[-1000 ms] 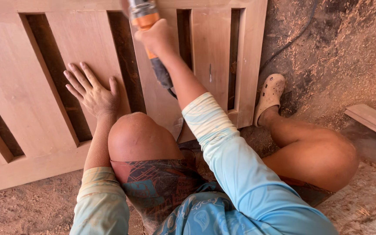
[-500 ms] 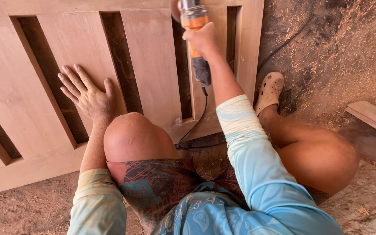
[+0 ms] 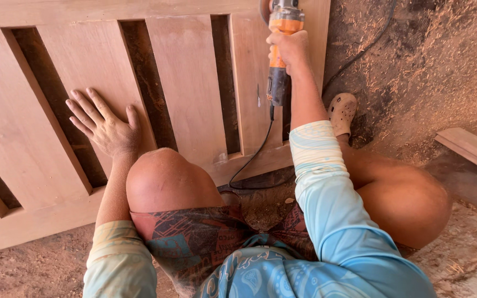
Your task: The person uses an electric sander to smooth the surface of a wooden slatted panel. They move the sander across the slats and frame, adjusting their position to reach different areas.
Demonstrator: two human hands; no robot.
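Note:
A large slatted wooden panel (image 3: 194, 83) lies flat on the dusty floor in front of me. My left hand (image 3: 103, 124) rests flat on one slat with fingers spread, holding nothing. My right hand (image 3: 288, 47) grips an orange and black power grinder (image 3: 280, 55) over the panel's far right slat, near the top edge of the view. Its black cord (image 3: 252, 160) trails down across the panel's lower rail toward my knees. I am squatting, with both bare knees in view.
Sawdust covers the ground (image 3: 432, 72) to the right of the panel. My foot in a beige clog (image 3: 342, 113) stands beside the panel's right edge. Loose wooden offcuts (image 3: 470, 149) lie at the far right. A second cable (image 3: 360, 52) runs over the sawdust.
My right hand has carried the grinder to the right, from the panel's middle slats to its right-hand slat. The left hand has stayed flat on the wood.

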